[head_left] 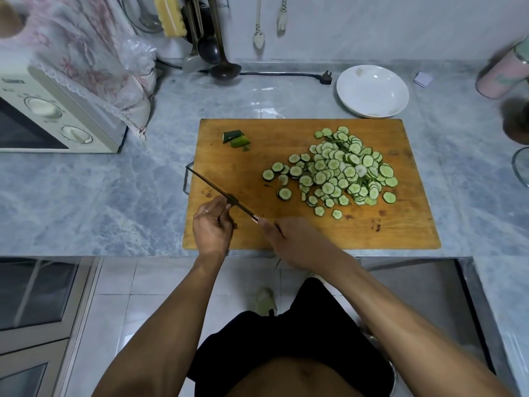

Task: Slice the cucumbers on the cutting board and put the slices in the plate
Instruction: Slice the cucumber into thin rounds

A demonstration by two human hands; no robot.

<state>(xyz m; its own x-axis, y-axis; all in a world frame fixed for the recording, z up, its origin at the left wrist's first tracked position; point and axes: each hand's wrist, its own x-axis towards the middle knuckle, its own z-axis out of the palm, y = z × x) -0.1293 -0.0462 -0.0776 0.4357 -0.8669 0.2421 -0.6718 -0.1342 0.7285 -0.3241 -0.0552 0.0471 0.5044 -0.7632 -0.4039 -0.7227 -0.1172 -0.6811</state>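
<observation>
A wooden cutting board [257,138] lies on the marble counter. A large heap of cucumber slices [340,170] covers its right half. Two cucumber end pieces [236,138] lie near the board's far left corner. My right hand [289,239] grips the handle of a knife [211,187] held edge-up over the board's left side, tip pointing far left. My left hand [211,224] touches the blade near its middle with thumb and fingertips. A white plate [372,91] stands beyond the board's far right corner; I see no slices in it.
A microwave [51,118] under a floral cloth fills the left of the counter. Ladles [220,61] and utensils hang at the back wall, and a black plug and cord [323,77] lie beside the plate. A pink container [503,73] and a glass lid stand at the right.
</observation>
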